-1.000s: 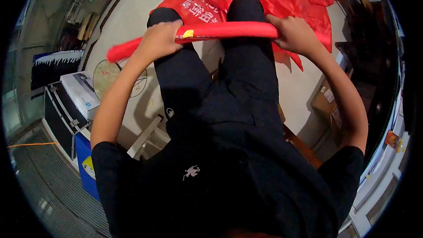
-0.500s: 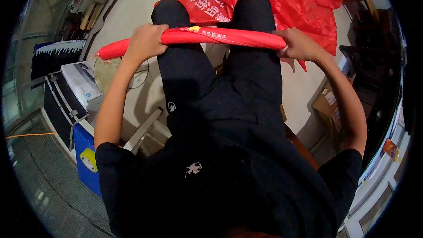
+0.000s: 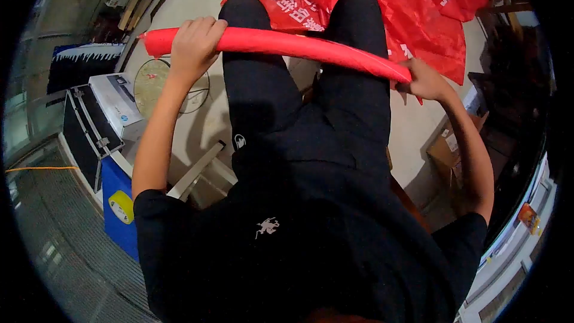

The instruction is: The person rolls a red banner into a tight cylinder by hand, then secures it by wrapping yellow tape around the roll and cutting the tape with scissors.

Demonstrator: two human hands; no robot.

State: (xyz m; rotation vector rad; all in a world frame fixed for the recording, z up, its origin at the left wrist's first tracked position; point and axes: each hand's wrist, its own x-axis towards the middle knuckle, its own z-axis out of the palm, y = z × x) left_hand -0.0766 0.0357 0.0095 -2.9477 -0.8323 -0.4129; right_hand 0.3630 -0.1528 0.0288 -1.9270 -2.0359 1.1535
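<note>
Gripped roll [image 3: 311,48] near one end with left hand [image 3: 195,46]; slanted it rightward and bodyward to right hand [image 3: 426,80], grip there unclear.

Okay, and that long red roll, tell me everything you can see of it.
The red roll is a slim, slightly bowed tube, apparently thin, glossy fabric or plastic, with a ragged left tip. It crosses above the dark trousers, its right end nearer the body. The left hand wraps it near one end; the right hand is at the other, fingers partly hidden.
</note>
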